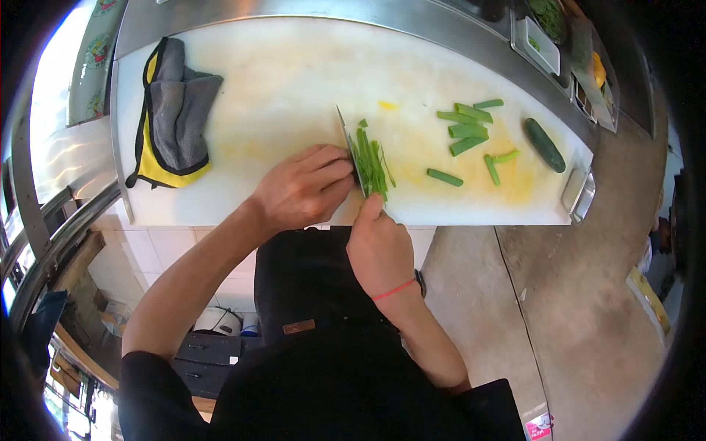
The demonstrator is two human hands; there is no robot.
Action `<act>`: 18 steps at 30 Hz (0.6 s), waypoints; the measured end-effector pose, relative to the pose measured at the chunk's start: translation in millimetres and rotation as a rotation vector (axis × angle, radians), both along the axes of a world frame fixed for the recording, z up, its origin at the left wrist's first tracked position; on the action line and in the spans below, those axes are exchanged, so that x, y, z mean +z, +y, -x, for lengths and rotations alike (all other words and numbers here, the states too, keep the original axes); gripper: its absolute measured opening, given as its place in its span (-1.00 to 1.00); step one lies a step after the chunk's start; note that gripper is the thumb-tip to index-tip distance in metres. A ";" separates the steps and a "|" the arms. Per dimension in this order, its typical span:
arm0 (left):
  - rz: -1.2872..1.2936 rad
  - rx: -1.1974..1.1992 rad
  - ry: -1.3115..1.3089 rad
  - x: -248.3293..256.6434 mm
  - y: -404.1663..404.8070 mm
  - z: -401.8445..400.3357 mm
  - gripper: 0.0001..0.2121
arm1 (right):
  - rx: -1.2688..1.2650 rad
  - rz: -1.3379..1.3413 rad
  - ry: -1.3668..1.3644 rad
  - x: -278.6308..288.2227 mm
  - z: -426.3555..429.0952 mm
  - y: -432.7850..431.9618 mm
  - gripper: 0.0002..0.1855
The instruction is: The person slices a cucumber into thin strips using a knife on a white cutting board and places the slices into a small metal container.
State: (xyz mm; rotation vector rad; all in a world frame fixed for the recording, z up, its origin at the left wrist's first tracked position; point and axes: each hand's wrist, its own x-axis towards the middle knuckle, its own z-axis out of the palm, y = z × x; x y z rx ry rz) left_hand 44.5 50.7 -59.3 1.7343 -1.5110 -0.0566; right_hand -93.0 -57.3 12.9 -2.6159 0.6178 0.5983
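Note:
My right hand (381,248) grips a kitchen knife (353,149) by its handle, which the fist mostly covers. The blade is seen nearly edge-on and points away from me over a white cutting board (287,82). Against the blade's left side are the curled fingers of my left hand (309,187); whatever may be under them is hidden. Thin green shreds (374,168), apparently scallion, lie in a heap along the blade's right side. Farther right are several cut lengths of scallion (468,131), with one piece (444,177) apart from them and nearer the knife.
A grey and yellow cloth (179,116) lies on the board's left part. Toward the right end is a whole cucumber (544,145), near a metal handle (582,195). Beyond the steel counter edge (386,19) stands a white container (538,44) among metal trays.

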 end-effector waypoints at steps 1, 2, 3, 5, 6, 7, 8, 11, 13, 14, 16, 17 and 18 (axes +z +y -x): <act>0.001 -0.002 0.001 0.5 -1.0 -0.3 -0.77 | 0.037 0.041 -0.033 -3.2 -0.9 0.1 -0.81; 0.008 0.003 -0.002 0.9 -2.1 -0.6 -0.81 | 0.035 0.042 -0.031 0.0 -1.8 -0.9 -0.81; 0.014 0.008 -0.011 1.2 -2.4 -3.0 -0.85 | 0.027 0.023 -0.025 6.2 -7.4 -1.4 -0.81; 0.021 0.017 -0.023 -0.8 -1.7 -1.4 -0.84 | 0.017 0.004 -0.024 7.9 -7.7 0.1 -0.81; 0.032 0.025 -0.026 -1.4 -2.6 1.6 -0.84 | 0.008 0.018 0.018 6.1 1.7 3.2 -0.83; 0.035 0.020 -0.023 -0.3 -2.6 1.7 -0.84 | -0.001 0.032 0.060 4.8 7.1 5.1 -0.84; 0.026 0.008 -0.008 1.3 -1.6 0.4 -0.83 | -0.007 0.036 0.063 2.1 7.3 5.3 -0.84; 0.021 0.000 0.015 3.4 -2.1 0.3 -0.81 | 0.021 0.060 0.039 -0.8 -2.1 -2.1 -0.80; 0.016 0.011 0.014 4.0 -0.7 -1.5 -0.81 | 0.033 -0.029 0.025 6.1 -10.2 -14.6 -0.75; 0.007 0.030 0.023 5.1 0.5 -1.7 -0.78 | 0.035 -0.031 0.019 12.3 -12.9 -20.5 -0.75; -0.003 0.045 0.047 4.9 0.9 0.9 -0.76 | 0.027 -0.043 0.088 23.6 -12.2 -28.2 -0.71; 0.001 0.086 0.025 5.6 -0.6 -0.9 -0.75 | 0.027 -0.045 0.093 23.4 -12.3 -27.6 -0.71; 0.008 0.127 0.002 6.1 -2.7 -1.9 -0.74 | 0.026 -0.037 0.086 22.8 -13.1 -28.4 -0.70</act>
